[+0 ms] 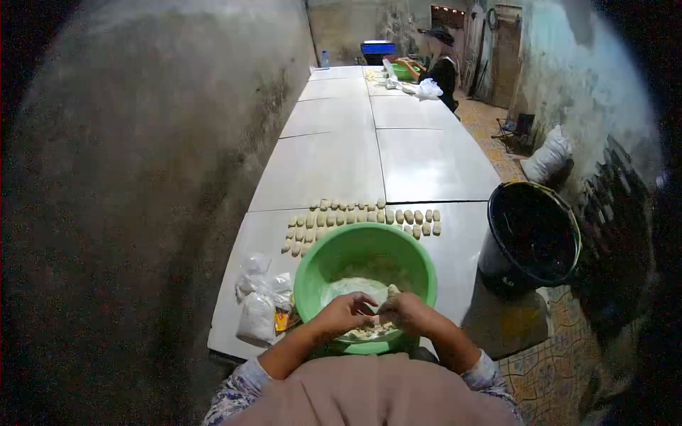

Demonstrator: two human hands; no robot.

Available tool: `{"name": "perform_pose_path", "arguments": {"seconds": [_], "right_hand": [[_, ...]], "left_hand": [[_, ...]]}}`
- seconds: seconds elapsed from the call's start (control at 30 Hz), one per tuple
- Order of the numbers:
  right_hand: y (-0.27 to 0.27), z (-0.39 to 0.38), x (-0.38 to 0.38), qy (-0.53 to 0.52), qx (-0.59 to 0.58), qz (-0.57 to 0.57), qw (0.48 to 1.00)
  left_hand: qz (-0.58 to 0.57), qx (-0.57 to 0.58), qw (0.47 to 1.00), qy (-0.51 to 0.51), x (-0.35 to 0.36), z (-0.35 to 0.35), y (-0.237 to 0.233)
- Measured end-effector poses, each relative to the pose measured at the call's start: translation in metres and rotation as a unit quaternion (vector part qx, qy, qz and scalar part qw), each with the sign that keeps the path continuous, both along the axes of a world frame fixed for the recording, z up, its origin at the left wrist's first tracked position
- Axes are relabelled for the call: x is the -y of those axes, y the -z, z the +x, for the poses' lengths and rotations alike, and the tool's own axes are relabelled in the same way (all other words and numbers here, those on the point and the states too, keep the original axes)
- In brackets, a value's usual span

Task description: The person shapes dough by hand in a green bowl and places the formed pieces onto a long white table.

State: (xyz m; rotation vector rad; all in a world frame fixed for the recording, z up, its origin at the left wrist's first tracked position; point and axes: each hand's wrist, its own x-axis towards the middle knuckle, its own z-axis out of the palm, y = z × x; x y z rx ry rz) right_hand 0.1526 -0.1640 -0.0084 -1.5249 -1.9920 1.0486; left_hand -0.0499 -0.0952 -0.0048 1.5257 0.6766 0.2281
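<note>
Green plastic forms the bowl (317,266) at the near end of the white table (327,167) in the head view. Taking that bowl as the clock's centre, both hands work over its 6 o'clock side. The right hand (408,312) has its fingers closed on a pale lump (393,290), which pokes up above them. The left hand (348,312) is just beside it, fingers curved; whether they grip anything I cannot tell. Pale bits (366,331) lie in the bowl below the hands. Small dough pieces (341,219) stand in rows from 11 to 1 o'clock. Plastic bags (256,317) lie at 9, a black bucket (499,259) stands at 2, and another person (444,71) is far off near 12.
</note>
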Motion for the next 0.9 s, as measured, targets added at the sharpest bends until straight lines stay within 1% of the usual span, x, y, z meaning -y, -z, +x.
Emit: {"name": "perform_pose_path", "arguments": {"seconds": [0.03, 0.07, 0.13, 0.17, 0.2, 0.27, 0.3, 0.33, 0.37, 0.4, 0.43, 0.47, 0.53, 0.57, 0.6, 0.67, 0.7, 0.73, 0.8, 0.83, 0.87, 0.9], "right_hand": [[-0.001, -0.001, 0.006, 0.008, 0.015, 0.013, 1.000], [0.000, 0.000, 0.012, 0.005, 0.017, 0.015, 1.000], [0.006, 0.008, 0.022, -0.019, 0.022, 0.056, 0.998], [0.013, 0.010, 0.025, 0.013, -0.021, 0.006, 1.000], [0.010, 0.011, 0.029, 0.014, -0.021, 0.008, 1.000], [0.004, 0.010, 0.035, 0.042, 0.017, 0.006, 0.999], [0.007, 0.011, 0.033, 0.049, -0.027, -0.031, 0.998], [0.013, 0.014, 0.032, 0.051, -0.026, -0.027, 0.998], [0.021, 0.017, 0.031, 0.050, -0.043, 0.001, 0.998], [0.018, 0.018, 0.033, 0.049, -0.060, 0.028, 0.997], [0.011, 0.017, 0.033, 0.073, -0.094, -0.055, 0.991], [0.011, 0.016, 0.034, 0.072, -0.093, -0.052, 0.992], [0.020, 0.014, 0.033, 0.079, -0.080, 0.010, 0.994], [0.026, 0.016, 0.031, 0.059, -0.081, 0.027, 0.995], [0.026, 0.016, 0.031, 0.058, -0.081, 0.025, 0.995], [0.026, 0.016, 0.033, 0.089, -0.125, 0.016, 0.988], [0.026, 0.016, 0.032, 0.075, -0.070, 0.051, 0.993], [0.032, 0.017, 0.030, 0.072, -0.069, 0.048, 0.994], [0.047, 0.021, 0.022, 0.059, -0.133, 0.018, 0.989], [0.032, 0.019, 0.028, 0.052, -0.102, 0.046, 0.992], [0.021, 0.017, 0.030, 0.048, -0.101, 0.040, 0.993], [0.011, 0.014, 0.032, 0.070, -0.094, 0.014, 0.993]], "left_hand": [[-0.032, -0.002, 0.999, -0.001, 0.004, 0.002, -0.001], [-0.030, 0.000, 1.000, -0.004, 0.006, 0.003, 0.003], [-0.016, 0.025, 0.997, 0.071, 0.005, 0.007, 0.013], [-0.021, 0.027, 0.997, 0.074, 0.007, 0.011, 0.018], [-0.019, 0.027, 0.997, 0.074, 0.008, 0.013, 0.016], [0.061, -0.015, 0.994, 0.093, 0.006, 0.018, 0.014], [0.054, 0.023, 0.994, 0.095, -0.001, 0.019, 0.036], [0.059, 0.024, 0.993, 0.097, 0.000, 0.020, 0.034], [0.061, 0.023, 0.993, 0.098, -0.001, 0.020, 0.032], [0.063, 0.023, 0.993, 0.100, -0.001, 0.021, 0.028], [0.123, -0.029, 0.987, 0.098, -0.002, 0.022, 0.026], [0.126, -0.028, 0.987, 0.098, 0.000, 0.023, 0.025], [0.116, -0.047, 0.988, 0.093, 0.002, 0.023, 0.023], [0.113, -0.002, 0.990, 0.088, 0.003, 0.023, 0.024], [0.111, -0.002, 0.990, 0.087, 0.005, 0.022, 0.018], [0.138, -0.060, 0.983, 0.101, 0.005, 0.022, 0.008], [0.125, -0.042, 0.986, 0.101, 0.005, 0.023, 0.008], [0.123, -0.041, 0.987, 0.098, 0.005, 0.023, 0.008], [0.161, -0.080, 0.978, 0.105, 0.006, 0.024, 0.007], [0.180, -0.075, 0.974, 0.111, 0.006, 0.024, 0.004], [0.175, -0.075, 0.976, 0.107, 0.005, 0.024, 0.008], [0.176, -0.077, 0.975, 0.110, 0.003, 0.024, 0.013]]}}
